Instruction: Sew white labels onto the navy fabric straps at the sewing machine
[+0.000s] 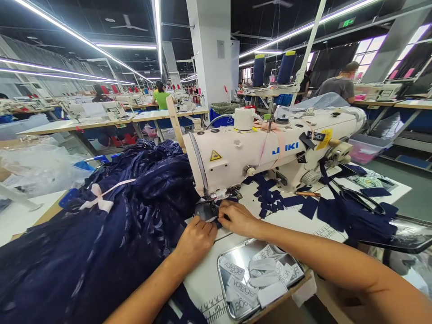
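My left hand (198,235) is closed at the front of the sewing machine (232,148), its curled fingers pressing the edge of a navy fabric piece (219,223). Just to its right, my right hand (238,219) pinches the same piece beside the presser foot (213,208). What lies between the fingertips is mostly hidden. A large heap of navy garments (128,202) is piled left of the needle, with a pale ribbon bow (98,199) on it. In front of my right forearm, a metal tray (222,274) holds several white printed labels (241,290).
Small navy fabric scraps (270,195) lie under the machine arm, near an orange-handled tool (308,194) and black scissors (357,198). A second tray (413,231) stands at the right edge. Navy thread cones (258,71) rise behind. Other people sit at machines farther back.
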A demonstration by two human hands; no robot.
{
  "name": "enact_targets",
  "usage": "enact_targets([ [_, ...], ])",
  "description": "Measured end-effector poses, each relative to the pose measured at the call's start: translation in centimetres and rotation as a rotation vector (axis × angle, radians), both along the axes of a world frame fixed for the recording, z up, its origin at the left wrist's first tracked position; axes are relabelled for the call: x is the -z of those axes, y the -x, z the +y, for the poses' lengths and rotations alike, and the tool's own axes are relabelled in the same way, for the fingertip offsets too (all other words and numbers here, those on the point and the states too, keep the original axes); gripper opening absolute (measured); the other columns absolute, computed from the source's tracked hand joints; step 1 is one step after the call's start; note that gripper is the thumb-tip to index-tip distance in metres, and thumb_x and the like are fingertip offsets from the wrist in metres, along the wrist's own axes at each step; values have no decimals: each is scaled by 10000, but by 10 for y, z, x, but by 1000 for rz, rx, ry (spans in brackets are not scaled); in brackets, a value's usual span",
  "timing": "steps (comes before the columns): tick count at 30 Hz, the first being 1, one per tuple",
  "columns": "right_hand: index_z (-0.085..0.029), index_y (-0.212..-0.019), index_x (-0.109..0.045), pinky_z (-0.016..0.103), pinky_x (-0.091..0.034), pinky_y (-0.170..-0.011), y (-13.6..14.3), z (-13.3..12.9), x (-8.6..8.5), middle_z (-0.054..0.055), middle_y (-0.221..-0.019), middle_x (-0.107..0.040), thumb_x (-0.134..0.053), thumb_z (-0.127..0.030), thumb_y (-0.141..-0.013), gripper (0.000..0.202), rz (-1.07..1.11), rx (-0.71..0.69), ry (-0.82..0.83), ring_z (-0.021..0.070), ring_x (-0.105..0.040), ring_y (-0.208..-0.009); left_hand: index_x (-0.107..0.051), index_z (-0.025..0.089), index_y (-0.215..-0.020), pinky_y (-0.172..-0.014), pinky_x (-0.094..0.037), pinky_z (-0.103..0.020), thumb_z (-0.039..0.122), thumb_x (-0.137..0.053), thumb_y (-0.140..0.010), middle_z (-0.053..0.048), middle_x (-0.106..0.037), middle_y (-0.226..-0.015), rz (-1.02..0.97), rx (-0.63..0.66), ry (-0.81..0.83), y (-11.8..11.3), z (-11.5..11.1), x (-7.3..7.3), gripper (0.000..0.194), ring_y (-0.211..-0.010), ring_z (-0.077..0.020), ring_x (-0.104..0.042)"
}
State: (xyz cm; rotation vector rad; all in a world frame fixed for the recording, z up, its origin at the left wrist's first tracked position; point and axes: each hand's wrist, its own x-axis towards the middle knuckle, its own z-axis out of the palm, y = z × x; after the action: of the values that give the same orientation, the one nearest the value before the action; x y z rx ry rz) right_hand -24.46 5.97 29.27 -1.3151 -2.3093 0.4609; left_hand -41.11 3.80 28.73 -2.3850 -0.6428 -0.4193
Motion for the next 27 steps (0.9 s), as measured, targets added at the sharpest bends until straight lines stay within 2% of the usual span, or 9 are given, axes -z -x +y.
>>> enact_targets([
  [4,-165,-795,-632,244,-397,-737,-7,0,1,17,-837,-560,-542,-125,-767,102,64,-54,32,131,-522,-814,-568,116,-686,-546,-356,-290,13,-394,-741,-18,-556,-560,14,-39,40,-2,-1,0,209,-500,-155,-497],
  [6,-175,-858,-642,253,-399,-779,-10,-2,1,25,-894,-564,-542,-114,-771,145,29,-100,15,136,-515,-859,-560,120,-657,-543,-357,-292,11,-420,-720,-19,-560,-558,20,-60,70,-5,-1,1,189,-498,-157,-501],
  [8,-177,-883,-641,274,-408,-777,-9,-7,0,37,-935,-558,-528,-105,-778,170,-96,-137,-61,157,-500,-875,-550,121,-623,-540,-361,-297,7,-441,-701,-23,-561,-549,26,-81,87,-8,-1,0,177,-494,-160,-504],
  [11,-136,-859,-624,305,-428,-695,-4,-19,-1,70,-914,-550,-492,-72,-775,169,-376,-186,-251,197,-481,-839,-548,120,-603,-539,-370,-302,9,-468,-691,-27,-565,-549,27,-100,113,-7,-2,-3,163,-500,-161,-507],
  [15,-92,-795,-601,305,-431,-602,1,-26,-3,108,-841,-533,-488,-64,-757,123,-604,-293,-410,229,-472,-819,-575,126,-672,-560,-396,-317,81,-468,-755,-45,-606,-670,1,-76,196,9,-4,-11,143,-608,-178,-544],
  [17,-95,-815,-599,293,-434,-609,-4,-21,-5,106,-843,-534,-467,-76,-782,137,-631,-390,-454,217,-471,-814,-591,140,-756,-678,-427,-356,111,-434,-796,-60,-638,-846,-25,5,250,18,-5,-13,164,-790,-202,-571],
  [20,-86,-944,-582,292,-445,-647,-14,-6,-7,111,-907,-550,-417,-89,-825,204,-627,-501,-515,204,-479,-826,-588,149,-871,-884,-394,-367,72,-410,-794,-53,-619,-1042,-70,98,358,21,-5,-10,208,-995,-184,-532],
  [23,-68,-1015,-562,310,-456,-717,-22,7,-7,131,-978,-562,-405,-70,-829,243,-602,-504,-537,204,-499,-872,-582,125,-901,-882,-423,-318,16,-433,-747,-75,-625,-1038,-107,52,418,12,-4,-2,240,-966,-168,-555],
  [27,-69,-1049,-552,312,-475,-739,-26,16,-4,134,-1053,-561,-393,-67,-836,266,-576,-475,-538,212,-513,-936,-592,119,-823,-826,-466,-334,-14,-454,-714,-100,-645,-959,-146,-69,370,-5,-2,6,220,-873,-187,-588],
])
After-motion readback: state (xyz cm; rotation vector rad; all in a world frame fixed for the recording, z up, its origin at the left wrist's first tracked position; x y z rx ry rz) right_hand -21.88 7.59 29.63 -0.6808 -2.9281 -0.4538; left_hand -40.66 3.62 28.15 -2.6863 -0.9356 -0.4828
